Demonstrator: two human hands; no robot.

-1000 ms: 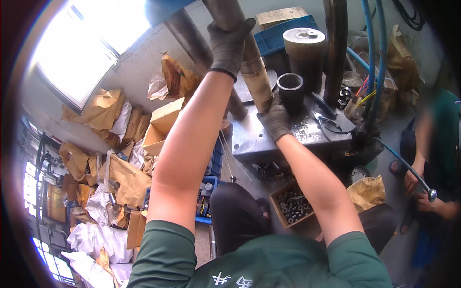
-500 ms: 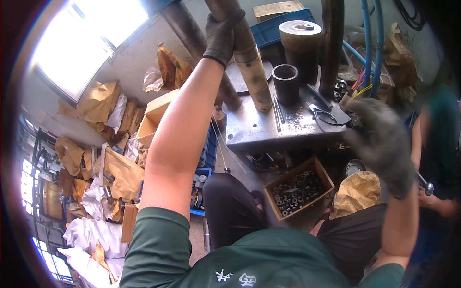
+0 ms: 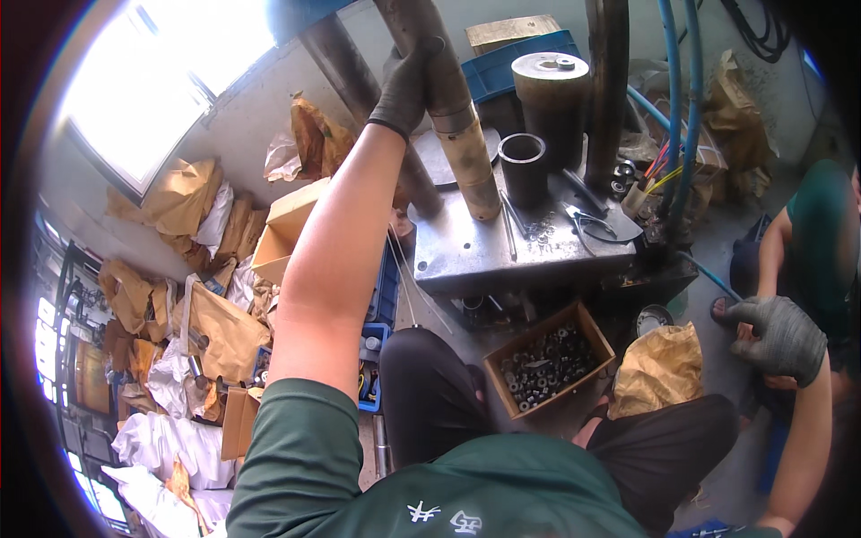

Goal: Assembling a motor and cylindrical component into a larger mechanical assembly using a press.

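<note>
My left hand (image 3: 403,85), in a dark grey glove, is wrapped around a thick steel rod (image 3: 430,67). Its paler stepped lower part (image 3: 468,161) meets the top of a metal block (image 3: 484,255). Over on the right, my gloved right hand (image 3: 778,339) is closed at the end of a thin bluish rod (image 3: 708,273) running out from beside the block. A hollow dark cylinder (image 3: 523,175), loose small rings (image 3: 541,235), slim rods (image 3: 509,229) and pliers (image 3: 587,218) lie or stand on the block.
Below the block are a wooden box (image 3: 491,369) of small metal parts and a brown paper bag (image 3: 659,368). Blue hoses (image 3: 696,99) hang at the back right. Another person's arm (image 3: 773,255) is close to my right hand. Cartons and bags (image 3: 224,327) crowd the left.
My right hand has moved down and right, from beside the block to the thin rod's end. My left hand still grips the steel rod, and the view has shifted slightly.
</note>
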